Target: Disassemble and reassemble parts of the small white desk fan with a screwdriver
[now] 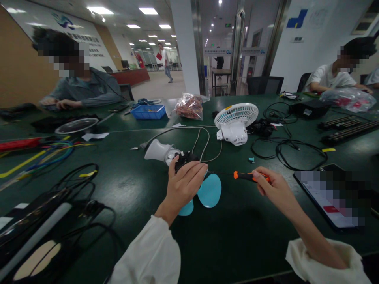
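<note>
Fingers (194, 173) of left hand (181, 185) clasped the black motor (187, 158), apparently bracing it; right hand (271, 183) closed round a screwdriver (244, 176)

The left hand (185, 183) is cupping, the right hand (271, 183) is pinching.
On the left, the back of the hand is facing up, the fingers (194, 173) are lying close together and pointing rightward, and the thumb (172, 166) is standing apart. On the right, thumb and forefinger are pressing toward each other, other fingers are curling under, and the bare forearm (310, 225) is slanting inward.
</note>
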### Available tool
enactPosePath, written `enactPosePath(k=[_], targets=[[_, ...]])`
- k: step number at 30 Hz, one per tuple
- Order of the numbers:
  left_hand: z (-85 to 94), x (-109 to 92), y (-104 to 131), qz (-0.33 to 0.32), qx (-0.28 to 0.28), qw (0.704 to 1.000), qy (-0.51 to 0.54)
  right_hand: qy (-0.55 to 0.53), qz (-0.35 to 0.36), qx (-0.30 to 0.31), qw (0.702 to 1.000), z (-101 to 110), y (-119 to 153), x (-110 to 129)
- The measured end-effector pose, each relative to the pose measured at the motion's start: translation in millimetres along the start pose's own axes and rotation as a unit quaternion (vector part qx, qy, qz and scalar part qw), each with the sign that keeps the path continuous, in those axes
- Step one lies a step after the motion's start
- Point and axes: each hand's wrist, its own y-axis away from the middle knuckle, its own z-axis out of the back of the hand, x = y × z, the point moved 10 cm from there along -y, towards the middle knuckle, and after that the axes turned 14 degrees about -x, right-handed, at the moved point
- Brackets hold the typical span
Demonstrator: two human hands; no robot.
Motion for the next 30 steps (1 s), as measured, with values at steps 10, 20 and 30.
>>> enactPosePath(k=[10,20,30], targets=[[0.7,0.3,0.5,-0.004,-0.001,1.000,-0.002,-0.018,0.054,0.003,0.998,1.4,8.3,15.7],[-1.9,2.6,3.6,0.003,0.002,1.000,-0.006,0.001,0.196,-0.060,0.979,12.8,17.6,45.2],[2.3,-0.3,-1.0,-0.012,-0.012,1.000,-0.021,-0.037,0.170,0.022,0.985,-4.3,21.8,33.0]])
